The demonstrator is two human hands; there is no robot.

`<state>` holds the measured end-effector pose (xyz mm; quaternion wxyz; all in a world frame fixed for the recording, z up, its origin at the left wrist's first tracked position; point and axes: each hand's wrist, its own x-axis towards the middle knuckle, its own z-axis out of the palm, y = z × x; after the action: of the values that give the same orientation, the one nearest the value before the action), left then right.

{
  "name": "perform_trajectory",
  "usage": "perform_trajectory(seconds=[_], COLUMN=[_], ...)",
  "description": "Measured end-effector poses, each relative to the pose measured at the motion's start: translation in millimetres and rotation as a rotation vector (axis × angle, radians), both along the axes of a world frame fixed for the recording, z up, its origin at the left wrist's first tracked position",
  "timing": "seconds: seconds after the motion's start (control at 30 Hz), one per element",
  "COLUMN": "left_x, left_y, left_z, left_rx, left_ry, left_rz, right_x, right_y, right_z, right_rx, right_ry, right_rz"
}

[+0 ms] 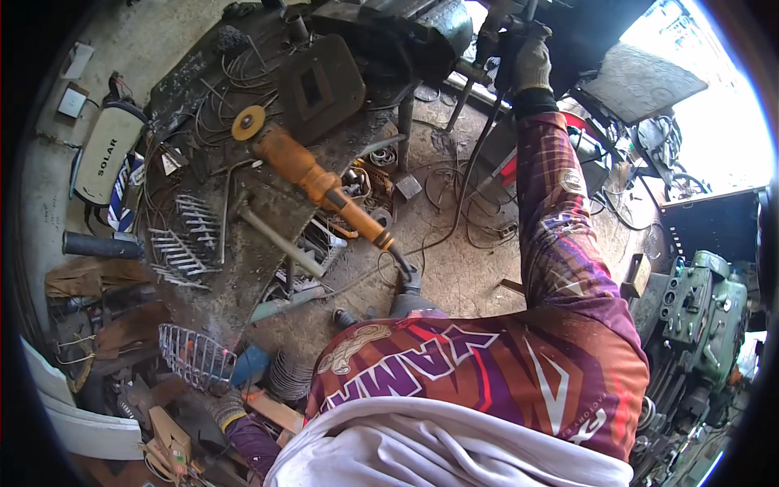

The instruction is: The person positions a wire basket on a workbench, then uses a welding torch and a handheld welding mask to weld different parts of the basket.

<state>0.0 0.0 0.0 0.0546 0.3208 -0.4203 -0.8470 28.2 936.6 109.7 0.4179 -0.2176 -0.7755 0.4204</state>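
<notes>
My right hand (pixel 533 63), in a pale work glove, reaches far out on a stretched arm. Its fingers are closed round a dark metal bar (pixel 531 11) on a machine at the top of the view. Low on the left, my left hand (pixel 230 408), in a glove with a yellow cuff, is at the lower edge of a grey metal-bar rack (pixel 197 355). That rack stands tilted beside the workbench, and the hand appears closed on its lower corner, though the fingertips are hidden. Several ribbed metal pieces (pixel 180 253) lie on the bench above it.
An orange angle grinder (pixel 304 166) lies across the dark workbench (pixel 243 280), its handle over the edge. Close by are a welding mask (pixel 320 84) and a hammer (pixel 280 239). Cables (pixel 450 231) trail over the floor. A green machine (pixel 704 316) stands at right.
</notes>
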Motion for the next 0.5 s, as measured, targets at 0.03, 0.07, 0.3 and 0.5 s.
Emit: perform_trajectory(seconds=[0.03,0.07,0.3,0.5], left_x=[10,15,72,86], left_y=[-1,56,108,85], left_z=[30,26,24,-3], left_rx=[-0.118,-0.139,0.118,-0.274], left_ry=[-0.090,-0.117,-0.017,-0.001], left_rz=[0.069,0.123,0.153,0.119], right_x=[-4,-22,-57,-72], right_y=[16,50,38,47], right_z=[-37,-36,-43,-94], right_rx=[0.052,0.111,-0.308,-0.501], right_ry=[0.034,0.076,0.114,0.242], right_rz=[-0.082,-0.102,-0.032,0.076])
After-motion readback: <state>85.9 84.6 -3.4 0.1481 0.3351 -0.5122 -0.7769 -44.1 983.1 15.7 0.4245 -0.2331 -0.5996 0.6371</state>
